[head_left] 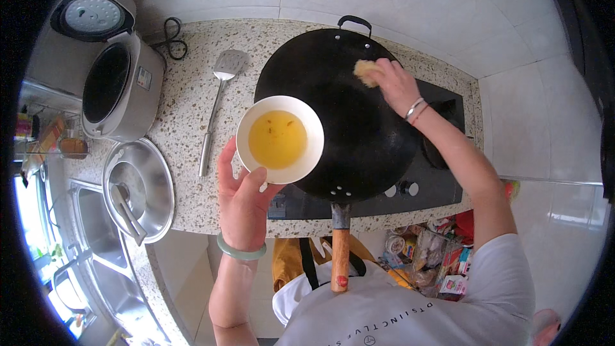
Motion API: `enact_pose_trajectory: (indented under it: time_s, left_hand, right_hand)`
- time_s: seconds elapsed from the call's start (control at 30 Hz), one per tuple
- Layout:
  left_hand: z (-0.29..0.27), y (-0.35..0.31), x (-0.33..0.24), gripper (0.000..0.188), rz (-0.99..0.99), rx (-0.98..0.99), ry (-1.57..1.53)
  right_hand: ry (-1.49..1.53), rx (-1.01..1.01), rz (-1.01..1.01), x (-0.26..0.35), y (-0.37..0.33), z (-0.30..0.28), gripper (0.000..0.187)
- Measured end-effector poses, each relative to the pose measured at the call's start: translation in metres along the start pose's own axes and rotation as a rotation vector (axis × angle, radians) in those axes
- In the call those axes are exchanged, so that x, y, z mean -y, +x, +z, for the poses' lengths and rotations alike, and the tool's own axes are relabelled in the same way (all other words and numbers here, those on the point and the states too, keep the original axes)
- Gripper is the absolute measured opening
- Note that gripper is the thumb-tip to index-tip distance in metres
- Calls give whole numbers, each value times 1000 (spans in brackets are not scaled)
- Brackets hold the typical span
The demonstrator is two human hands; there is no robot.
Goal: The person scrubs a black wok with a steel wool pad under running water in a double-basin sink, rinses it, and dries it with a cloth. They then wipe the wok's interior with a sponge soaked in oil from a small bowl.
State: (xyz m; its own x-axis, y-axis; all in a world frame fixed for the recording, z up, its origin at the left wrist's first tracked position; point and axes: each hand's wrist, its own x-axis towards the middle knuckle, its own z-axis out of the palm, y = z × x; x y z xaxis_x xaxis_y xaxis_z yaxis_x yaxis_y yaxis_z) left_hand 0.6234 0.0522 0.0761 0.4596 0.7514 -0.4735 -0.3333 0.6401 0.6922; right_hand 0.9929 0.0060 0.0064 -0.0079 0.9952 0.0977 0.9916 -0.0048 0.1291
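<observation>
My left hand (245,202) grips a white bowl (314,141) by its lower left side, with the thumb at the rim. Yellow liquid (277,144) with a few small dark bits lies in the bowl, which is held over the left part of a large black wok (359,134). Between the fingers of my right hand (398,87) is a tan, fibrous pad (366,72). It is at the wok's upper right inner wall; whether it touches the metal is hard to tell. The wok's wooden handle (340,256) points toward me.
Under the wok is a black gas stove (439,186). A metal spatula (218,99) lies on the speckled counter (192,198), left of the wok. Farther left stand an open rice cooker (138,99), a steel lid (160,173) and a sink (102,224). Packaged goods (429,250) sit below the counter.
</observation>
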Motion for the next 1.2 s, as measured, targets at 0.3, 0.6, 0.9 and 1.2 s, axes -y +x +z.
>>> enact_pose_trajectory:
  time_s: [0.3, 0.6, 0.9, 1.2]
  left_hand:
    - [3, 0, 5, 59, 3, -5, -11]
    - [11, -5, 15, 58, -23, 49, -73]
    - [25, -11, 25, 58, -25, 57, -88]
    - [26, -13, 30, 53, 39, 4, -53]
  right_hand:
    - [149, 211, -146, 39, -34, 2, 18]
    - [453, 530, -30, 51, -70, -31, 28]
    - [-186, 213, -85, -20, -22, -49, 16]
    - [497, 303, -25, 44, -40, -67, 15]
